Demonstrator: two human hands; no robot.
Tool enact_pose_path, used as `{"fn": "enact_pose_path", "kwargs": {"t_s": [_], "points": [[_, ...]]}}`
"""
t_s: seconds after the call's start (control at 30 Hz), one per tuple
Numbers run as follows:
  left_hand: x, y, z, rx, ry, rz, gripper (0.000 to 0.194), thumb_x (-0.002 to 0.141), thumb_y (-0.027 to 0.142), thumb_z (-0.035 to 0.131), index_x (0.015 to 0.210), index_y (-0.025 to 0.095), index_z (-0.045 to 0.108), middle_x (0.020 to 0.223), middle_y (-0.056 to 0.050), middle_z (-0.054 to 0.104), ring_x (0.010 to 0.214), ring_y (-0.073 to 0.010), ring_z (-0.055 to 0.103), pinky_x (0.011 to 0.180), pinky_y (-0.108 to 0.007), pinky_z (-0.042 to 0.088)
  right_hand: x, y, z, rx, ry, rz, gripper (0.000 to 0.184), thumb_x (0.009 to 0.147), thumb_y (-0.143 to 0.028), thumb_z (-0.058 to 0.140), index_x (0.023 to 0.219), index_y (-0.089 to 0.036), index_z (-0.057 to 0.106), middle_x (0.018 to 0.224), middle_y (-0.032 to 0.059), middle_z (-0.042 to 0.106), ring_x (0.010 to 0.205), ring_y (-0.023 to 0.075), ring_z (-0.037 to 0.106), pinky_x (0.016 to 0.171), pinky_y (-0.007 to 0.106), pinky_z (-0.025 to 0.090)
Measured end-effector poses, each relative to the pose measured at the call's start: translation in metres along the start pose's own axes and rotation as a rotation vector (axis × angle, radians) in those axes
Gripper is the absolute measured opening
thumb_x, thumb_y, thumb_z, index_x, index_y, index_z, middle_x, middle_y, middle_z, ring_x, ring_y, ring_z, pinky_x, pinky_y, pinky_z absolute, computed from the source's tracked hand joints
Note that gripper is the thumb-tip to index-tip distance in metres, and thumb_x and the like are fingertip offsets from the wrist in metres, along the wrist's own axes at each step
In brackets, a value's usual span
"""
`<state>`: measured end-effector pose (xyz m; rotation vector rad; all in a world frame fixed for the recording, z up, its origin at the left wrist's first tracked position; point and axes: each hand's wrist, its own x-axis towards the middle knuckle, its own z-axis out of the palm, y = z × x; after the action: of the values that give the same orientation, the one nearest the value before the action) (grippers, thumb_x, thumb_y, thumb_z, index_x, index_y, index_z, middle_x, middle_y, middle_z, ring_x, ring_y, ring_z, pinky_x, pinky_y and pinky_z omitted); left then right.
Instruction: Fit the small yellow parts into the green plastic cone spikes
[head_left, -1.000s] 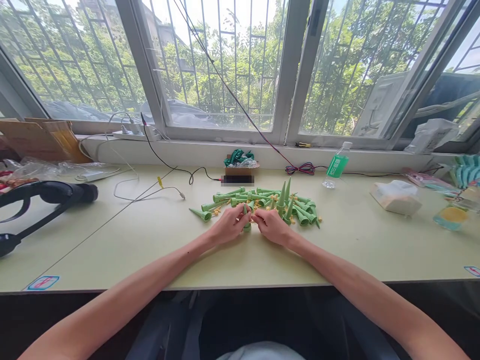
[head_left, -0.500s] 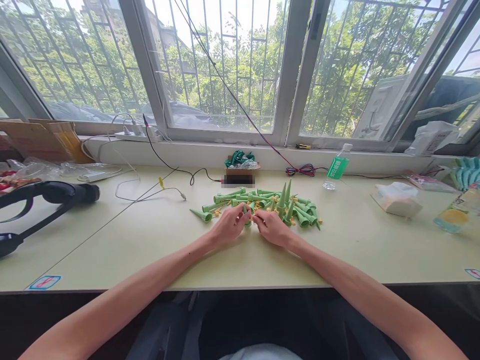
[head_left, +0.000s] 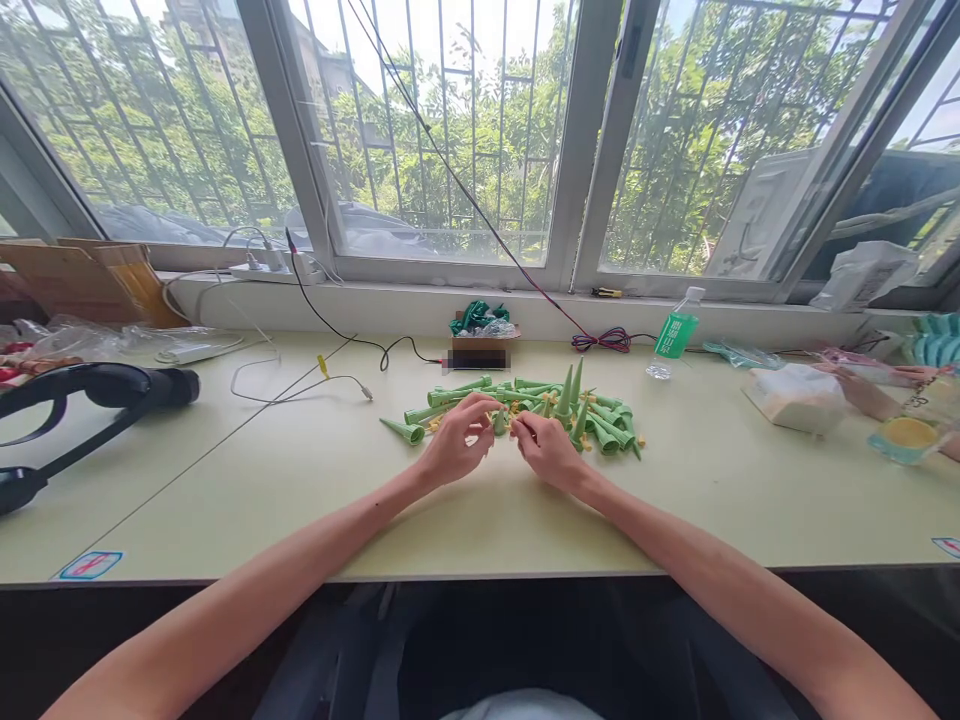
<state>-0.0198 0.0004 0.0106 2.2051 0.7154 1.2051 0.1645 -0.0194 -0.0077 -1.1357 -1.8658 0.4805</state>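
Note:
My left hand [head_left: 459,438] is at the front of a pile of green plastic cones [head_left: 457,390], its thumb and fingers apart. A single green cone [head_left: 499,422] stands upright just beyond its fingertips. Close by on the right, my right hand [head_left: 546,447] has its thumb and fingers pinched together. Small yellow pieces [head_left: 513,412] show by those fingertips, but what the pinch holds is too small to make out. Several cones stand point up behind my right hand, among them a tall green cone [head_left: 576,382]; the others lie on their sides with yellow bits scattered between them.
Behind the pile sits a small box [head_left: 484,345] with green wrapping. A water bottle [head_left: 673,335], a tissue pack [head_left: 796,398] and another person's hand [head_left: 866,390] are to the right. Leftward lie a white cable [head_left: 300,395] and a black headset [head_left: 97,410].
My left fingers have opened and come off the green cone, which now stands between my hands. At far right another person's hand has appeared, and blue plastic lies behind the tissue pack.

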Motion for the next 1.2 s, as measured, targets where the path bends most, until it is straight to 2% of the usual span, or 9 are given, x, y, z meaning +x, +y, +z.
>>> {"fn": "enact_pose_path", "kwargs": {"t_s": [0.17, 0.3, 0.4, 0.5, 0.67, 0.8, 1.2], "points": [[0.005, 0.000, 0.000, -0.028, 0.149, -0.193, 0.025, 0.091, 0.043, 0.053, 0.089, 0.019, 0.049, 0.078, 0.000, 0.057, 0.053, -0.0079, 0.053, 0.046, -0.019, 0.045, -0.001, -0.008, -0.002, 0.053, 0.064, 0.009, 0.032, 0.098, -0.040, 0.039, 0.075, -0.021, 0.050, 0.055, -0.0021, 0.050, 0.048, 0.0128, 0.044, 0.051, 0.025, 0.034], [0.005, 0.000, 0.000, -0.118, 0.041, -0.295, 0.030, 0.092, 0.050, 0.050, 0.091, 0.020, 0.048, 0.057, 0.005, 0.050, 0.042, -0.0074, 0.044, 0.039, -0.018, 0.034, -0.002, -0.010, -0.004, 0.066, 0.057, -0.035, 0.031, 0.098, -0.039, 0.039, 0.074, -0.021, 0.046, 0.056, -0.0022, 0.050, 0.050, 0.0128, 0.044, 0.053, 0.025, 0.035], [0.004, 0.000, 0.000, -0.204, -0.038, -0.335, 0.033, 0.092, 0.053, 0.049, 0.095, 0.020, 0.049, 0.052, 0.007, 0.049, 0.037, -0.0071, 0.040, 0.035, -0.018, 0.029, -0.002, -0.009, -0.004, 0.070, 0.038, -0.052, 0.031, 0.098, -0.038, 0.039, 0.073, -0.022, 0.044, 0.056, -0.0026, 0.050, 0.050, 0.0126, 0.044, 0.054, 0.025, 0.036], [0.003, 0.000, -0.001, -0.252, -0.062, -0.328, 0.035, 0.092, 0.053, 0.050, 0.101, 0.019, 0.051, 0.056, 0.005, 0.052, 0.038, -0.0076, 0.044, 0.034, -0.018, 0.030, -0.003, -0.008, -0.004, 0.083, 0.030, -0.054, 0.030, 0.099, -0.037, 0.039, 0.073, -0.022, 0.043, 0.056, -0.0031, 0.049, 0.050, 0.0123, 0.044, 0.054, 0.025, 0.035], [0.002, -0.005, -0.003, -0.253, -0.090, -0.277, 0.036, 0.093, 0.049, 0.052, 0.109, 0.017, 0.053, 0.068, 0.002, 0.055, 0.045, -0.0085, 0.052, 0.039, -0.021, 0.042, -0.003, -0.007, -0.003, 0.100, 0.027, -0.045, 0.031, 0.098, -0.037, 0.039, 0.071, -0.022, 0.042, 0.055, -0.0031, 0.049, 0.049, 0.0118, 0.043, 0.053, 0.024, 0.034], [0.000, -0.011, -0.002, -0.237, -0.076, -0.234, 0.037, 0.090, 0.048, 0.056, 0.113, 0.018, 0.052, 0.079, 0.001, 0.054, 0.048, -0.0078, 0.053, 0.038, -0.020, 0.042, -0.003, -0.007, -0.003, 0.108, 0.033, -0.034, 0.032, 0.098, -0.038, 0.039, 0.071, -0.021, 0.041, 0.054, -0.0039, 0.046, 0.048, 0.0109, 0.039, 0.051, 0.024, 0.032], [0.000, -0.003, -0.004, -0.032, -0.070, -0.135, 0.032, 0.089, 0.042, 0.059, 0.112, 0.020, 0.053, 0.098, -0.004, 0.058, 0.056, -0.0066, 0.057, 0.044, -0.018, 0.049, -0.002, -0.005, -0.003, 0.084, 0.049, 0.002, 0.035, 0.097, -0.041, 0.039, 0.070, -0.020, 0.046, 0.053, -0.0032, 0.044, 0.048, 0.0109, 0.039, 0.050, 0.024, 0.030]]}}
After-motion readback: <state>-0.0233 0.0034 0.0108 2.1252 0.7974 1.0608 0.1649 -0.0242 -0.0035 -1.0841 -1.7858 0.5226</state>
